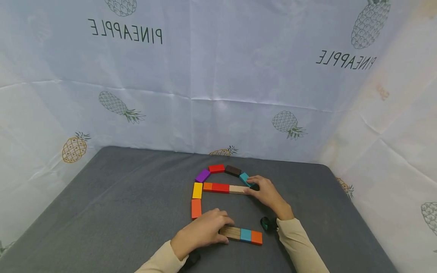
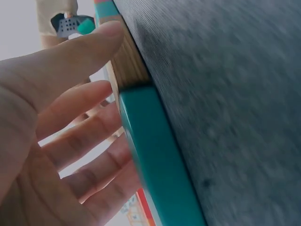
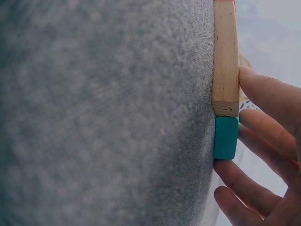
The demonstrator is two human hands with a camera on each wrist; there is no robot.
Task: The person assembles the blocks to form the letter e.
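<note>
In the head view my right hand [image 1: 268, 192] curls over a dark green block [image 1: 254, 187], which sits at the end of a light wooden block [image 1: 237, 189]. The right wrist view shows the thumb along the light wood's edge and fingertips at the green block [image 3: 226, 137]. My left hand [image 1: 206, 228] rests over the near row, its thumb touching a brown wooden block [image 1: 232, 232]. A long green block [image 2: 150, 146] adjoins that brown block in the left wrist view; the left fingers reach along its upper edge, relaxed and spread. The hand hides this block from the head view.
Orange [image 1: 196, 208], yellow [image 1: 197, 190], purple [image 1: 203, 176], red [image 1: 216, 168], dark brown [image 1: 233, 171] and light blue [image 1: 244, 178] blocks form a curve. A short orange and a red block [image 1: 220, 188] continue the middle row. Blue [image 1: 246, 235] and orange [image 1: 257, 237] blocks end the near row on the grey table [image 1: 119, 212].
</note>
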